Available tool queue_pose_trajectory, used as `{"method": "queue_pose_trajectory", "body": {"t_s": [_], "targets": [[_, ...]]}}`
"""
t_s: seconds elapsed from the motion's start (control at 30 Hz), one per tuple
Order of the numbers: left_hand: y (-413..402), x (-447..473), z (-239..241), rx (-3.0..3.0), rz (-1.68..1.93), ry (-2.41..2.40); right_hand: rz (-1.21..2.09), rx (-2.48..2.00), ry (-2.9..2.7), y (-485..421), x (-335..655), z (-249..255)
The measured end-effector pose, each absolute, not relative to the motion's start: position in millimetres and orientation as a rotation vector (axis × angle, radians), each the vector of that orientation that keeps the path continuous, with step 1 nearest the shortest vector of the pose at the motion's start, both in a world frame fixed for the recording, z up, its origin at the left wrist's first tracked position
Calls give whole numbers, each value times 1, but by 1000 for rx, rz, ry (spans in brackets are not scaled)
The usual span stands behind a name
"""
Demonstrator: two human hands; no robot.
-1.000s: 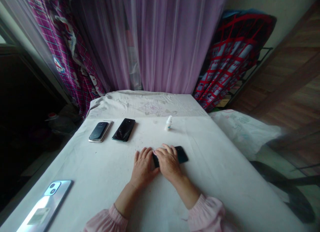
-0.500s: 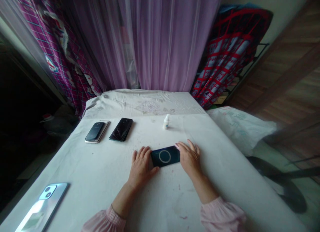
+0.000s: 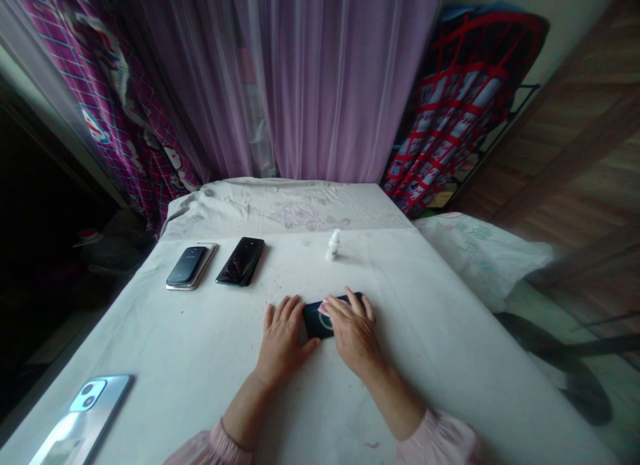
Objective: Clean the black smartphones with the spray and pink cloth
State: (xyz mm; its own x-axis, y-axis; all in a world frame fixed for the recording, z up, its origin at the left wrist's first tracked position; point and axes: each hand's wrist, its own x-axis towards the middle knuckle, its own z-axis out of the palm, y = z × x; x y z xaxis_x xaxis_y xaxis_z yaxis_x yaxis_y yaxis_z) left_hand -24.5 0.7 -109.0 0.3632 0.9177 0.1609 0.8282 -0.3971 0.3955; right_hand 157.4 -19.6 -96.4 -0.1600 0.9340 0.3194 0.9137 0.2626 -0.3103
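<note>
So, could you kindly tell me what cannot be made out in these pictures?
In the head view:
Dark, flat rectangular phone: right part partly covered by the right hand.
Small pink, cloth-like piece: partly under that hand's fingers.
Shiny silver-blue rectangular phone: lower end cut off by the bottom edge.
Small white plastic bottle: any lettering too small to read.

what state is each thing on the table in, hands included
Ring-marked phone: flat, partly covered
Left hand: against the phone's left end
Right hand: over the phone
Pink piece: under right fingertips
White bottle: standing upright
Black phone: lying flat
Small dark phone: stacked on pale-rimmed device
Pale-rimmed device: mostly covered
Silver-blue phone: camera side up
</note>
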Motion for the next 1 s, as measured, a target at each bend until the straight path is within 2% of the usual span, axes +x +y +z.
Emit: {"method": "queue_pose_trajectory", "body": {"t_s": [0.37, 0.67, 1.0], "targets": [[2, -23, -120, 2358, 589, 1620, 117, -1677, -2174, 1, 133, -89], [5, -27, -128, 2382, 647, 1591, 57, -1561, -2287, -27, 154, -101], [4, -22, -120, 2330, 570, 1642, 89, -1709, -2196, 12, 129, -93]]}}
